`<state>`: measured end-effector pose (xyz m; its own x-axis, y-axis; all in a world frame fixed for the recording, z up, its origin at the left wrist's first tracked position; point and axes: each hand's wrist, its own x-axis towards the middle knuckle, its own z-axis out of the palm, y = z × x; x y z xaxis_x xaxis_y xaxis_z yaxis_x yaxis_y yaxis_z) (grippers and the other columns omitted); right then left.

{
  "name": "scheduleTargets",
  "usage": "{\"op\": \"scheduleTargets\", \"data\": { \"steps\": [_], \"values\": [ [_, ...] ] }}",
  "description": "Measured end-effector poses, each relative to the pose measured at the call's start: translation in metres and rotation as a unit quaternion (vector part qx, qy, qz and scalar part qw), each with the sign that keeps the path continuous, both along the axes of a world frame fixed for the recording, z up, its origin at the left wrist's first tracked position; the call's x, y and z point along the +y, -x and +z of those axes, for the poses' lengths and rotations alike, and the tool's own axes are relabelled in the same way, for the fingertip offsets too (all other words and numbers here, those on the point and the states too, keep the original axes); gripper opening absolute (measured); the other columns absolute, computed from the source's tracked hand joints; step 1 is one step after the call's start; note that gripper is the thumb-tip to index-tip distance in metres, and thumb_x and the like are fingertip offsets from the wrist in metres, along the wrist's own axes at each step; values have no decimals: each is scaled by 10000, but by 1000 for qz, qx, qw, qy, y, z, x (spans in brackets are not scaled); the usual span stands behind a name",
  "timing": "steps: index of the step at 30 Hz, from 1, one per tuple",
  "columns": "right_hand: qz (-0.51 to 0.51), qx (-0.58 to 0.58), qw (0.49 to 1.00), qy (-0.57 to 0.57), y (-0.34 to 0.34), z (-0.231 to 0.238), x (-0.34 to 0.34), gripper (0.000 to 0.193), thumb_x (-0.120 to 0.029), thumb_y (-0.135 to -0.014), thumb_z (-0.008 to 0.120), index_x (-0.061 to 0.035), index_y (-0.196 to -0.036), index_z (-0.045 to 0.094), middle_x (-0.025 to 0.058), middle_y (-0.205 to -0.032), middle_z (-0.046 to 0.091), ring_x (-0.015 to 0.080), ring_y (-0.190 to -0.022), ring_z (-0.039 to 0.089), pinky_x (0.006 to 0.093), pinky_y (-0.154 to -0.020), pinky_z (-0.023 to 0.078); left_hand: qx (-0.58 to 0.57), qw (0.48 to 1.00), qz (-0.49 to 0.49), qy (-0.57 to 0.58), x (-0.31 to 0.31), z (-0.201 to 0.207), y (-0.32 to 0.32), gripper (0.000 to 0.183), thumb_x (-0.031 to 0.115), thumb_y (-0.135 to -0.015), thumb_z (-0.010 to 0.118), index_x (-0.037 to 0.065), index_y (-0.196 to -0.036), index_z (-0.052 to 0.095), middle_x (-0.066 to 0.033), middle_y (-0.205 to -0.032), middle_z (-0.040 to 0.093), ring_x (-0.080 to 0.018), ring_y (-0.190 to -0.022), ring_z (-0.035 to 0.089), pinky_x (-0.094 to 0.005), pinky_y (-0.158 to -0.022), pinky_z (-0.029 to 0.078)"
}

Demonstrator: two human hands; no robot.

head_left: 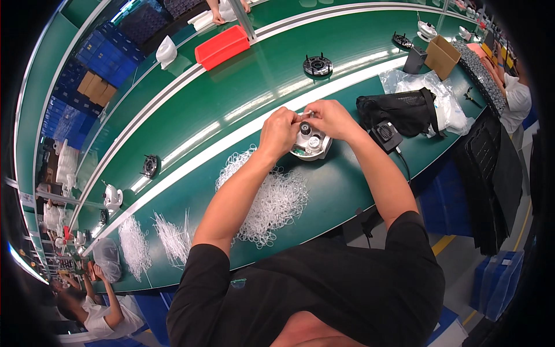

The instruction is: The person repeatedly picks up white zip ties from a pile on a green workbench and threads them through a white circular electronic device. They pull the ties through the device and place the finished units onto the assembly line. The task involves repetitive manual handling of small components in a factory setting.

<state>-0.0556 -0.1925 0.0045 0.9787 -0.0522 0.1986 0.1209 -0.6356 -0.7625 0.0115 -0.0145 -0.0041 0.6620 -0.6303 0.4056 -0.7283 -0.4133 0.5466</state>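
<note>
A white rounded housing (313,151) with a black round part and a white round part inside lies on the green bench in front of me. My left hand (280,133) is closed at its far left edge, thumb and fingers pinched together. From the right, my right hand (329,118) reaches over the far edge, its fingertips also pinched, close to the left ones. What sits between the fingertips is too small to make out. Beside my left forearm spreads a pile of thin clear-white loops (277,199), partly hidden by that arm.
Black round parts (318,65) sit on the green conveyor beyond, near a red bin (222,47). To my right lie a black bag (398,111), a black corded device (386,136) and an open cardboard box (442,56). White strand bundles (172,238) lie left. Co-workers sit at both ends.
</note>
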Motion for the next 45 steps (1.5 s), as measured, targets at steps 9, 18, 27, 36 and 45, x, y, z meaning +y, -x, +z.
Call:
{"op": "scheduleTargets", "data": {
  "steps": [9,18,27,36,45],
  "values": [
    [41,8,987,156,1,7,-12,164,-164,-798,658,-98,-936,715,156,-876,704,357,-855,670,445,-757,522,-22,999,30,14,2,3,-2,80,62,-791,706,13,-808,643,-146,-854,623,-345,-806,631,-429,-726,502],
    [-93,-80,986,-110,7,-2,-3,312,-287,-898,661,-50,-1101,661,99,-869,683,204,-734,646,331,-696,512,6,999,33,-37,25,-6,-23,318,244,-928,665,-56,-1023,619,-135,-914,675,-224,-778,659,-344,-690,537],
    [-240,-110,941,-211,-8,-89,-12,321,-279,-951,638,-14,-1131,627,55,-866,661,107,-710,571,262,-664,473,501,852,39,145,40,4,-47,260,188,-995,534,-51,-1082,590,-142,-951,677,-219,-788,689,-329,-652,599],
    [-137,-102,975,-145,-17,-97,-13,228,-196,-916,684,-29,-1072,671,33,-868,664,98,-757,588,260,-709,493,468,777,256,334,113,-11,-146,338,108,-985,519,-180,-1153,468,-235,-1054,614,-340,-862,682,-361,-720,626],
    [-111,-60,985,-117,-19,-102,-22,204,-180,-942,665,-31,-1081,680,6,-910,660,84,-841,593,227,-783,480,279,909,287,111,266,34,-68,263,257,-897,711,10,-959,645,-50,-824,667,-111,-675,614,-250,-568,478]
  ]
}}
